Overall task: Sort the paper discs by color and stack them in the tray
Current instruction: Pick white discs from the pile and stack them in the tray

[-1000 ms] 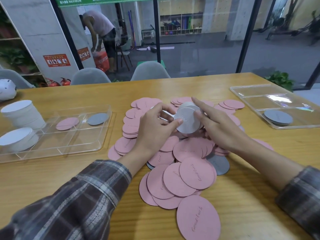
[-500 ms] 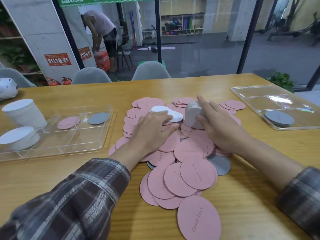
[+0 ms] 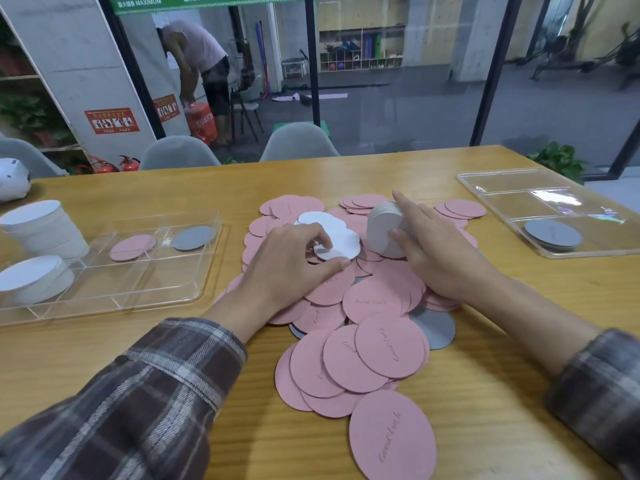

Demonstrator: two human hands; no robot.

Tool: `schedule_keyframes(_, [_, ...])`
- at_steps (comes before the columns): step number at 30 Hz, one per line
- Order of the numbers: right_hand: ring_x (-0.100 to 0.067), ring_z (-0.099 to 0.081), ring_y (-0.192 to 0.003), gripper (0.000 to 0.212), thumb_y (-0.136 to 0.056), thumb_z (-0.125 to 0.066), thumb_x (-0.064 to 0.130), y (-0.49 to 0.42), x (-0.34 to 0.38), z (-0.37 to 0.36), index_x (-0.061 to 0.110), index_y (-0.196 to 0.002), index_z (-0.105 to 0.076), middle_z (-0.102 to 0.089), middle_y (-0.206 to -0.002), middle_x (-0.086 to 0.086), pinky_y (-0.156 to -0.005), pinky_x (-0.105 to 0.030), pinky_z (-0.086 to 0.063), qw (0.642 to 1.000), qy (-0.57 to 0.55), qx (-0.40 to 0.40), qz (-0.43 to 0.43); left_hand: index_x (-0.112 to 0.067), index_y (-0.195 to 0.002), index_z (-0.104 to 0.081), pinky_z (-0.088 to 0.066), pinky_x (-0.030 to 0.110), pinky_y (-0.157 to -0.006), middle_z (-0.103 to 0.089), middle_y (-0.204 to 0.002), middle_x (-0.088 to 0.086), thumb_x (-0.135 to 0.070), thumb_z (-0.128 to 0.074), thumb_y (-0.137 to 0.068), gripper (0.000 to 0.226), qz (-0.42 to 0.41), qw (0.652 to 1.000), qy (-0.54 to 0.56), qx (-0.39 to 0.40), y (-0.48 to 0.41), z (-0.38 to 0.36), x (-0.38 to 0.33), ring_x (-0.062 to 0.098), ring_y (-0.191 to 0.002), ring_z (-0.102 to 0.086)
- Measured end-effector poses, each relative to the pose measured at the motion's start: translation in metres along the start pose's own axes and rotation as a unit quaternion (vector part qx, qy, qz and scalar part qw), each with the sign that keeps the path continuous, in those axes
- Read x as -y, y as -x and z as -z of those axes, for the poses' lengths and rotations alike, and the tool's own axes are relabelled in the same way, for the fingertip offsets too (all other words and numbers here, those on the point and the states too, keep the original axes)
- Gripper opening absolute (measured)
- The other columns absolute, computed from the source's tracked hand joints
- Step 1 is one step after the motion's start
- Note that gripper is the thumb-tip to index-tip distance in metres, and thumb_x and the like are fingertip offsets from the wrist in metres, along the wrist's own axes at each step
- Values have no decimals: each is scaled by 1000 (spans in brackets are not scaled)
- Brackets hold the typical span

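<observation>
Loose white discs (image 3: 334,233) atop the pink pile (image 3: 377,351) are pinched by the curled left hand (image 3: 287,268), an on-edge stack (image 3: 382,233) is gripped in the right hand (image 3: 443,258), and joining them is likely called for next.

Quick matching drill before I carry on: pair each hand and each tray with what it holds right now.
Column one:
1. left hand
2. right hand
3. left tray
4. right tray

Column two:
A. grey discs, no pink
B. white stack held on edge
C. loose white discs
D. a lone pink disc

Pairs: 1-C, 2-B, 3-D, 4-A
</observation>
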State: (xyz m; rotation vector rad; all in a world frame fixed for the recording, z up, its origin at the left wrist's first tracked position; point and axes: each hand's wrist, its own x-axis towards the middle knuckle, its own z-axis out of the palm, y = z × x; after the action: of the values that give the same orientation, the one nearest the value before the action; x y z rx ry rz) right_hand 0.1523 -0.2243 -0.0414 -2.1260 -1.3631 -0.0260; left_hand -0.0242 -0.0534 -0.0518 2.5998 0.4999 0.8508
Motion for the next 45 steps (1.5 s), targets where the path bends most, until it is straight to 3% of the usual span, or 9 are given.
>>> schedule_keyframes(2, [-29, -43, -128, 59, -106, -44, 23, 1, 2, 2, 18, -160, -19, -49, -140, -12, -97, -27, -31, 1000, -10, -3, 1, -19, -85, -74, -45, 14, -72, -71, -89, -5, -43, -83, -84, 26, 9, 999, 36, 2, 0, -1, 1, 10, -84, -63])
schedule_keyframes(7, [-28, -45, -123, 59, -106, -46, 22, 2, 5, 3, 17, -159, -21, -54, -132, -10, -94, -29, -33, 999, -33, -12, 8, -23, -92, -71, -52, 24, -77, -60, -89, -17, -39, -86, -82, 25, 20, 999, 36, 13, 2, -2, 1, 9, -91, -58])
schedule_keyframes(11, [-20, -45, -91, 59, -105, -47, 22, 2, 6, 2, 20, -159, -22, -47, -85, 14, -73, -26, -27, 998, -59, -39, 4, -18, -95, -73, -42, 6, -70, -67, -97, -12, -15, -87, -80, 21, 25, 995, 96, -24, 1, 1, -9, 4, -83, -61])
schedule_keyframes(17, [8, -44, -78, 58, -105, -49, 23, 2, 10, 5, 34, -157, -28, -52, -94, 13, -71, -1, -32, 994, -86, -63, -4, -27, -122, -74, -50, 14, -68, -66, -88, -8, -2, -76, -87, 43, 65, 975, 209, -28, -1, 4, -15, 4, -66, -60])
schedule_keyframes(26, [9, -47, -80, 54, -105, -49, 25, 3, 8, -1, 37, -155, -33, -55, -105, 18, -82, -23, -37, 989, -140, -34, 15, -14, -99, -69, -65, 42, -60, -67, -99, 10, -5, -65, -96, 10, 120, 942, 312, -16, 5, 5, -34, 28, -65, -77])
schedule_keyframes(33, [10, -53, -81, 50, -106, -46, 23, 4, 10, -3, 43, -151, -38, -54, -96, 29, -79, -21, -40, 974, -226, -22, 1, -13, -84, -77, -57, 20, -63, -74, -81, 2, -14, -77, -93, 9, 91, 958, 264, -60, 1, -6, -38, 11, -70, -69])
schedule_keyframes(36, [10, -54, -76, 48, -106, -45, 24, 3, 10, -3, 45, -149, -40, -55, -91, 29, -76, -22, -41, 970, -242, -27, -10, -6, -87, -76, -61, 26, -61, -75, -78, 9, -6, -76, -92, 5, 119, 942, 311, -54, 2, -6, -40, 12, -64, -74])
schedule_keyframes(41, [-14, -56, -66, 44, -107, -43, 29, 3, 11, -3, 51, -145, -43, -64, -98, -5, -65, -42, -51, 964, -263, -26, -34, -7, -95, -73, -65, 36, -68, -76, -75, 13, -7, -75, -93, 3, 181, 918, 352, -26, 1, -5, -41, 25, -70, -79])
schedule_keyframes(45, [-14, -57, -63, 40, -108, -39, 36, 3, 12, -5, 53, -144, -43, -65, -100, -3, -62, -40, -52, 961, -272, -20, -35, 0, -97, -70, -64, 30, -66, -77, -74, 14, -3, -74, -93, 6, 226, 890, 395, -3, 0, -7, -46, 24, -71, -79])
